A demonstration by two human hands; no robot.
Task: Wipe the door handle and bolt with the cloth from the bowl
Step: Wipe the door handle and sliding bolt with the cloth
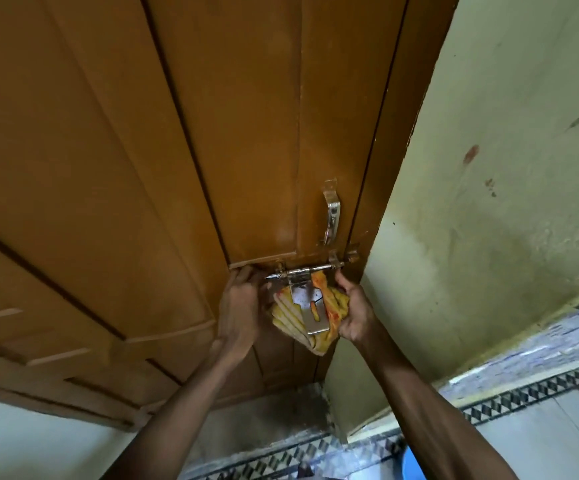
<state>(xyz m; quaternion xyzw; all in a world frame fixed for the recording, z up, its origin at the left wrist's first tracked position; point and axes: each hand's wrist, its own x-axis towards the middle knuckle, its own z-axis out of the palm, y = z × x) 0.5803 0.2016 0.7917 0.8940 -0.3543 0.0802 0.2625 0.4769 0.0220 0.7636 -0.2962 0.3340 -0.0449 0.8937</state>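
At lower centre of the frame, the left hand [243, 303] is pressed against the brown door [142, 168], fingers curled at the bolt [307, 270] end. The yellow cloth [329, 306] is bunched behind the hasp plate [310, 311], gripped by the right hand [355, 311]. The handle [332, 216] is seen above, untouched.

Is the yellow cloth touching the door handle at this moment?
Apart. The head view shows the yellow cloth bunched behind the bolt's hasp plate, with bare door between it and the door handle above.
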